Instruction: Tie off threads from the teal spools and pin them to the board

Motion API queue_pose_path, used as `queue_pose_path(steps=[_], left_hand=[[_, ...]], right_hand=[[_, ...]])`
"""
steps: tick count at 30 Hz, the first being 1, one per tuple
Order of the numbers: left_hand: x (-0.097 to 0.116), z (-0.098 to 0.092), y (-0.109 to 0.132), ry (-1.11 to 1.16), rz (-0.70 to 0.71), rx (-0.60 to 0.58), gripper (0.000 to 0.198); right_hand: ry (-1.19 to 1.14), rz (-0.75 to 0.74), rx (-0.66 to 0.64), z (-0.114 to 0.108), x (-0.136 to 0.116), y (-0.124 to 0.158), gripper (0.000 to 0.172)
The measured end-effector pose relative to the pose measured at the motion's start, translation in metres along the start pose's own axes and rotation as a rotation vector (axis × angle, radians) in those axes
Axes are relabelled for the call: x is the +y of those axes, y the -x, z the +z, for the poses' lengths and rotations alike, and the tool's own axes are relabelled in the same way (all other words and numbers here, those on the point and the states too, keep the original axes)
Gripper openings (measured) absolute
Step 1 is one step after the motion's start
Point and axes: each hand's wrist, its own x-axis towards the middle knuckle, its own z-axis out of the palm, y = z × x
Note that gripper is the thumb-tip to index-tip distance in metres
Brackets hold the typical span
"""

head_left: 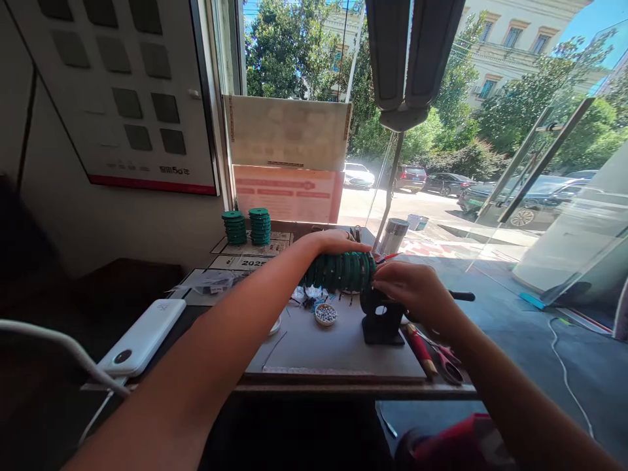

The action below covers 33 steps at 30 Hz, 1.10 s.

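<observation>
A row of dark green ribbed spools [338,271] sits sideways on a black stand [383,324] with a crank handle [462,296] at its right. Over the top of the row lies my left hand [341,242], its visible fingers stretched out to the right; the far side of the hand is hidden. My right hand [409,282] is at the right end of the row, fingertips pressed together against the end spool. Whatever is pinched there is too small to make out. Below the spools stands a small round dish [326,314] of pale beads.
Two stacks of green spools [260,227] stand at the back left. A white power bank [143,337] lies at left, near a plastic bag [212,282]. Scissors [449,366] and a red-handled tool [420,350] lie by the right edge. A metal can [394,237] stands behind.
</observation>
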Motion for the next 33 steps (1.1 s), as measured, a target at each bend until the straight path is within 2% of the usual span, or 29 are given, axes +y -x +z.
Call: queue_pose_path(steps=[5, 11, 18, 21, 27, 33], left_hand=[[-0.001, 0.0, -0.003, 0.008, 0.004, -0.006, 0.075], [-0.002, 0.0, -0.004, 0.023, 0.001, -0.007, 0.072], [0.0, 0.0, -0.004, 0.037, 0.003, -0.01, 0.07], [0.0, 0.0, -0.005, 0.059, -0.005, -0.02, 0.071], [0.0, -0.002, -0.005, 0.1, -0.047, -0.063, 0.064], [-0.002, -0.002, -0.004, 0.192, -0.076, -0.144, 0.059]], right_hand=[[0.066, -0.027, -0.034, -0.006, 0.0, -0.002, 0.018], [0.287, -0.129, -0.015, -0.005, -0.001, -0.004, 0.017], [0.282, -0.218, -0.143, -0.014, -0.001, -0.013, 0.02], [0.299, -0.237, -0.148, -0.015, -0.002, -0.014, 0.022], [0.314, -0.223, -0.162, -0.015, -0.003, -0.016, 0.02], [0.26, -0.116, -0.223, -0.021, -0.001, -0.023, 0.015]])
